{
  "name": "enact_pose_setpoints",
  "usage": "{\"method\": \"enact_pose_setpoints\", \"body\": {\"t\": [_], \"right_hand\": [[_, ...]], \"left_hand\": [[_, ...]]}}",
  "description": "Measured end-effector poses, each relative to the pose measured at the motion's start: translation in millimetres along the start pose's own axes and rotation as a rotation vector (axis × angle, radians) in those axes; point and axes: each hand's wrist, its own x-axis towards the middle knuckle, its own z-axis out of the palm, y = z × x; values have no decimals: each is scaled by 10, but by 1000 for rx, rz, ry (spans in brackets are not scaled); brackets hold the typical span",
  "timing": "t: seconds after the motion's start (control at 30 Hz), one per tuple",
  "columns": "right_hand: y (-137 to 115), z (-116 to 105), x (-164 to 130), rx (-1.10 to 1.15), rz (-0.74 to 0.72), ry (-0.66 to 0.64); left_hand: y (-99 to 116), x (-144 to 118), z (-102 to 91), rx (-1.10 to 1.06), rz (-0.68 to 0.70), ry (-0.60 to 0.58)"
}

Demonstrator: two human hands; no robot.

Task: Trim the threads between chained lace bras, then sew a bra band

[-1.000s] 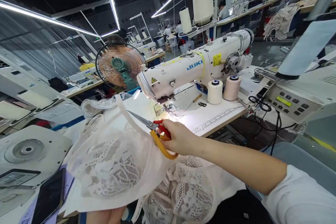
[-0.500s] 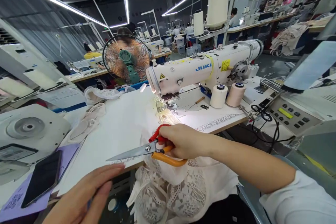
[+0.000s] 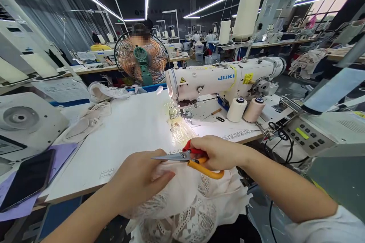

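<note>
My right hand [image 3: 218,152] is closed round the scissors [image 3: 178,157], which have one red and one orange handle. The blades look together and point left, across the fingers of my left hand [image 3: 141,176]. That hand is closed, thumb and fingers pinching the upper edge of a pale lace bra [image 3: 196,212]. The bra hangs over the table's front edge and onto my lap, its lace cups low in view. Part of its edge is hidden behind my hands and the scissors.
Beyond my hands stands a white sewing machine [image 3: 205,79], with two thread cones [image 3: 237,109] beside it. More pale bra pieces [image 3: 88,119] lie on the left of the white table [image 3: 134,121]. A phone [image 3: 30,176] rests on purple paper; a fan [image 3: 142,59] stands behind.
My left hand has moved right and up from beside the blade tips and now grips the bra, which is raised. The scissors have shifted right in my right hand. The view has shifted slightly.
</note>
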Motion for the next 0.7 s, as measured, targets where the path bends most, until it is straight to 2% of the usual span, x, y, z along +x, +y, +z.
{"method": "enact_pose_setpoints", "body": {"t": [0.1, 0.17, 0.47, 0.7], "right_hand": [[83, -51, -84, -9, 28, 5], [152, -58, -128, 1, 56, 29], [605, 149, -95, 134, 194, 142], [755, 235, -100, 287, 244, 304]], "left_hand": [[-72, -40, -96, 5, -141, -53], [-129, -56, -93, -30, -171, -68], [-460, -11, 284, -202, -187, -131], [-609, -14, 384, -282, -128, -140]]}}
